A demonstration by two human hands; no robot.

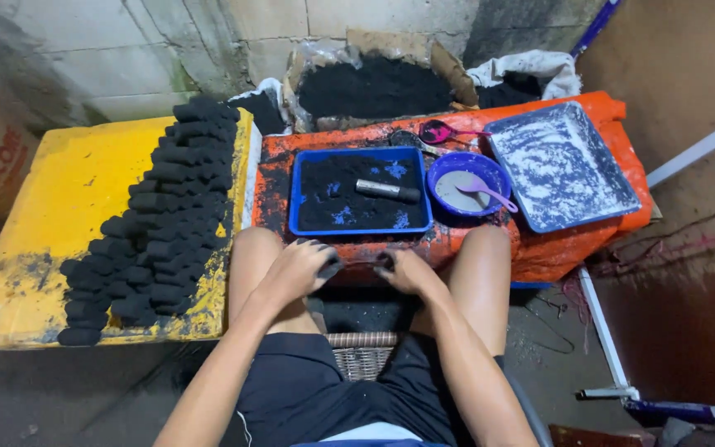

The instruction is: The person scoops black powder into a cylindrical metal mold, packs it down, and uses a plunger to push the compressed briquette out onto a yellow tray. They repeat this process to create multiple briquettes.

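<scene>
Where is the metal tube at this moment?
The metal tube lies in the blue tray of black powder, left of the blue bowl.

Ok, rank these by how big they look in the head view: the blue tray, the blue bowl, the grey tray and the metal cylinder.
1. Grey tray, though it may be about level with the next.
2. Blue tray.
3. Blue bowl.
4. Metal cylinder, smallest.
</scene>
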